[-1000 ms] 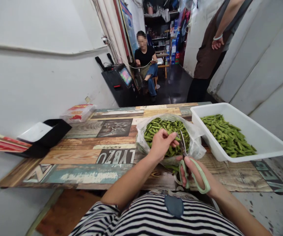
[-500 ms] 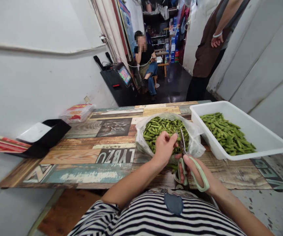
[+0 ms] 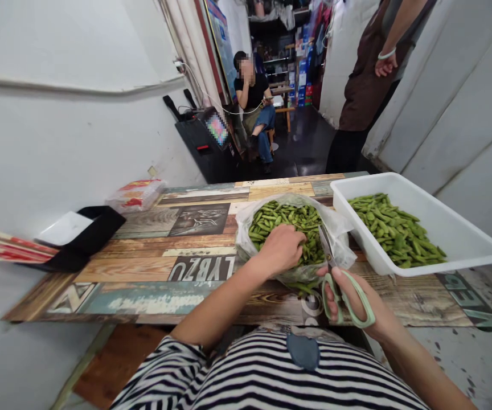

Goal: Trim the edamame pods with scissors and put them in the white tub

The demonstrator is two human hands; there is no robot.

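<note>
Green pods fill a clear plastic bag with its mouth spread wide. Over the pods is my left hand, back up, its fingers curled down and partly hidden, so what they hold does not show. My right hand is closed on the pale green handles of the scissors; their blades point up beside the bag's right side. More pods lie heaped in a white tray to the right. A few pods rest by the bag's near edge.
On the wood-patterned table, a black holder with red-and-white chopstick packets and a plastic packet stand left. Beyond are a black machine, a seated person and a standing person in a brown apron.
My left hand has moved from the scissor blades down to the pods. The scissors in my right hand have shifted right and slightly down, away from my left hand.
</note>
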